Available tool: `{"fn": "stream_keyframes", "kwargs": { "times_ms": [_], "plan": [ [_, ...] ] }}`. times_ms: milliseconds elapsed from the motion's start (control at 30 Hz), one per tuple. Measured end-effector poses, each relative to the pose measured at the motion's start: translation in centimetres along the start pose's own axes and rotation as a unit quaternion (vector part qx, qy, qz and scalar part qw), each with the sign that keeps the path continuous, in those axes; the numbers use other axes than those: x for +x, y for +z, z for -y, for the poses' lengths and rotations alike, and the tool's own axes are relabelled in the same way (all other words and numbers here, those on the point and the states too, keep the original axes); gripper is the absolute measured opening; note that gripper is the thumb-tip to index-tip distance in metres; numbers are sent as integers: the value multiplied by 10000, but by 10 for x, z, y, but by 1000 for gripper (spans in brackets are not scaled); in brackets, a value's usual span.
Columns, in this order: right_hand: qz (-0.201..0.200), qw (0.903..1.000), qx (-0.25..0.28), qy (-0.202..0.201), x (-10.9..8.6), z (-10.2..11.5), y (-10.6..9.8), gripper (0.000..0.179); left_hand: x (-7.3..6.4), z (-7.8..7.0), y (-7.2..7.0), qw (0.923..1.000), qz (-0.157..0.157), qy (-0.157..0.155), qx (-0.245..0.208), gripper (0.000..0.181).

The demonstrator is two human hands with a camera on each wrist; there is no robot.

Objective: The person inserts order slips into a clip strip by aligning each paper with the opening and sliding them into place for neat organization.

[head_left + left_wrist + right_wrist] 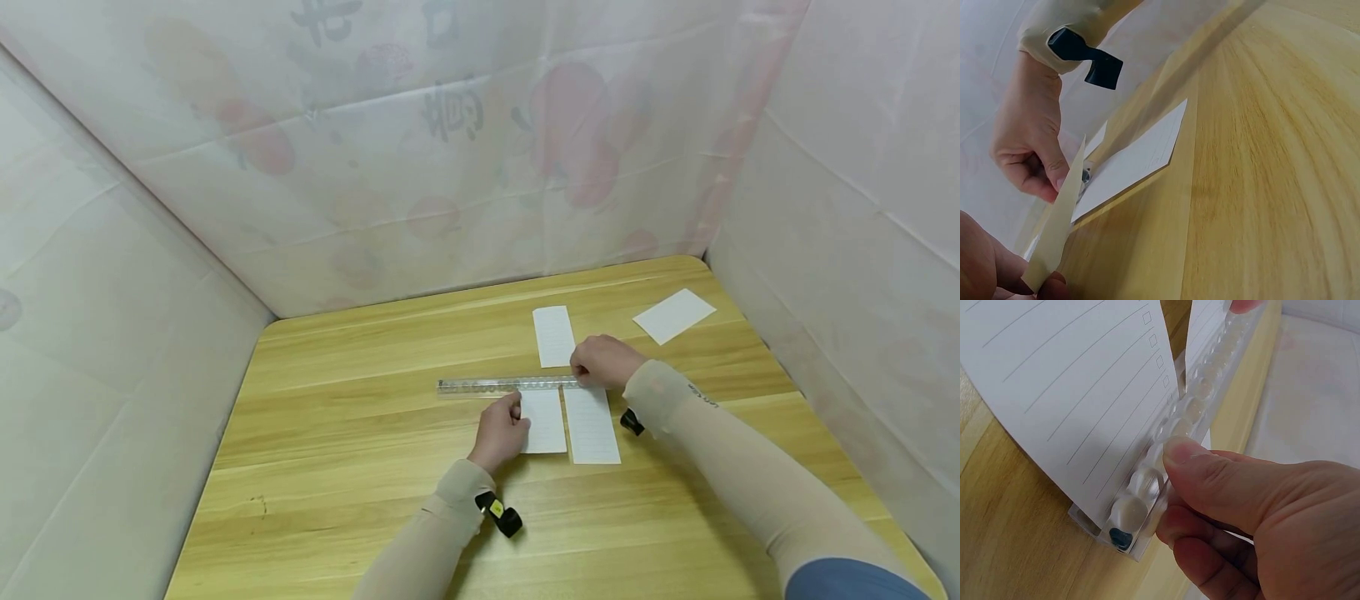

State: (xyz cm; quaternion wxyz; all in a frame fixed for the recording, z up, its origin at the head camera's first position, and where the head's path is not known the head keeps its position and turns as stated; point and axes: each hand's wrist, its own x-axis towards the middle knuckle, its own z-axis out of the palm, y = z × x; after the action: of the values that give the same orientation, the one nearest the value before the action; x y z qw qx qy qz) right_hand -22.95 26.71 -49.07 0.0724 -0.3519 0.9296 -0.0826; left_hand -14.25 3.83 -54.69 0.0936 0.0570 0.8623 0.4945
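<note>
A clear plastic binder strip (pixel 510 384) with a row of round rings (pixel 1194 409) lies crosswise on the table. My right hand (pixel 606 360) pinches its right end between thumb and fingers. Two lined paper sheets meet the strip along their top edges: a left sheet (pixel 543 422) and a right sheet (pixel 592 425) with small printed checkboxes. My left hand (pixel 501 432) pinches the left sheet by its left edge. In the left wrist view that left sheet (pixel 1057 219) stands tilted up from the table, while the right sheet (pixel 1135 156) slopes behind it.
Behind the strip lies another lined sheet (pixel 553 336). A blank-looking white sheet (pixel 674 316) is at the far right of the wooden table (pixel 337 467). Pale fabric walls (pixel 420 200) stand around the table's back and sides.
</note>
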Motion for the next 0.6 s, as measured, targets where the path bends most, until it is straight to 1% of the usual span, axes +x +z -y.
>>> {"fn": "stream_keyframes", "kwargs": {
  "times_ms": [200, 367, 600],
  "plan": [
    [15, 10000, 16, 38, 0, -1, 1, 23, -1, -1, 1, 10000, 49, -33, -57, 46],
    [-14, 10000, 17, 43, 1, -1, 2, 24, -1, -2, 2, 10000, 53, 7, -44, 46],
    [8, 10000, 33, 61, 1, -1, 3, 23, -2, -1, 2, 9999, 77, -59, -46, 48]
  ]
}}
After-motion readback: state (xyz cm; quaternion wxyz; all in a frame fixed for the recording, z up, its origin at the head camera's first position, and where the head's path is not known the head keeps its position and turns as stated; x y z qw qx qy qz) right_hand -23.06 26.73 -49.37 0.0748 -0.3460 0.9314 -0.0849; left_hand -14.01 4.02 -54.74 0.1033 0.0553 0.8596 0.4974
